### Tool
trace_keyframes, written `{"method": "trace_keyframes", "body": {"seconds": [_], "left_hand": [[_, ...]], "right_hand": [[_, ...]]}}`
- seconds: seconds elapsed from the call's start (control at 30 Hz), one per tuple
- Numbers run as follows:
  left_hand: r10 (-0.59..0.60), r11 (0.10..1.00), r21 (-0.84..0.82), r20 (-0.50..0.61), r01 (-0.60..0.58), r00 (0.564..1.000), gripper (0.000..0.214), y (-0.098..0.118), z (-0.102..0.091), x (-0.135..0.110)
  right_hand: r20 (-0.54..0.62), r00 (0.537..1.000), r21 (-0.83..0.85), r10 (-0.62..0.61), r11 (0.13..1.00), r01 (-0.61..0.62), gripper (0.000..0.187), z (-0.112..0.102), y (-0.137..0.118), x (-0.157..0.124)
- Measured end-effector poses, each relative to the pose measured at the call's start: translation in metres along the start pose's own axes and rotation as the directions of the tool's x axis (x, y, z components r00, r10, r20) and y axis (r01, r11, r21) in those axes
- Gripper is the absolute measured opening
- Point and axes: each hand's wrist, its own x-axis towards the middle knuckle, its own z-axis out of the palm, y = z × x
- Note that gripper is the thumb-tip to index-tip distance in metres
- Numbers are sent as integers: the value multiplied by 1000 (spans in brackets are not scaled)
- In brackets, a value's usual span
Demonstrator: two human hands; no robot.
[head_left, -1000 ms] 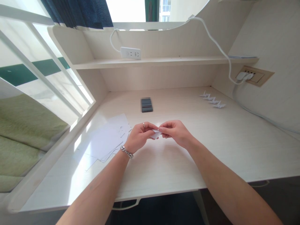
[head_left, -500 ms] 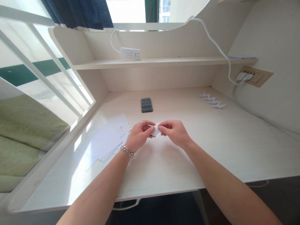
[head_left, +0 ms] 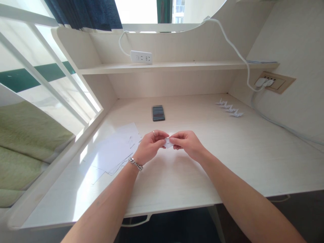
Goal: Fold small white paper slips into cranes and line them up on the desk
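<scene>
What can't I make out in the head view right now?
- Folded paper: head view, partly covered by the left hand and right hand; its full shape is hidden.
- Dark item: head view, top pixelated.
- Paper figures: head view, folds too small.
- Paper sheets: head view, overlap hides their number.
- Dark blue curtain: head view, cut off by top edge.
</scene>
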Motion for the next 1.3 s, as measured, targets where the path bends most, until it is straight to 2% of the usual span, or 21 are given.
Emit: {"method": "trace_keyframes", "body": {"seconds": [0.3, 0.47, 0.7, 0.83, 0.93, 1.07, 1.3], "left_hand": [[73, 985, 156, 42, -79, 996, 12, -1, -4, -2], [79, 979, 187, 40, -85, 996, 11, 0, -5, -3], [-5, 999, 33, -85, 8, 996, 9, 0, 1, 2], [-48, 996, -74, -97, 41, 994, 16, -4, 2, 3], [-11, 999, -36, -70, 8, 997, 23, -6, 3, 2], [48, 999, 11, -112, -47, 993, 20, -8, 4, 2], [26, 999, -39, -111, -31, 993, 27, -8, 4, 2]], "right_hand": [[45, 999, -55, 4, 998, -2, 21, -2, 1, -1], [48, 999, -79, 14, 997, -11, 23, -1, 0, -2], [-21, 999, -70, -26, 997, 24, 21, 2, -2, -3], [-69, 996, -112, -62, 992, 54, 18, 5, -1, -3], [-73, 993, -148, -92, 986, 81, 19, 7, 0, -3], [-78, 993, -156, -86, 985, 73, 19, 9, 0, -3], [-116, 985, -159, -125, 982, 105, 18, 8, 3, -1]]}}
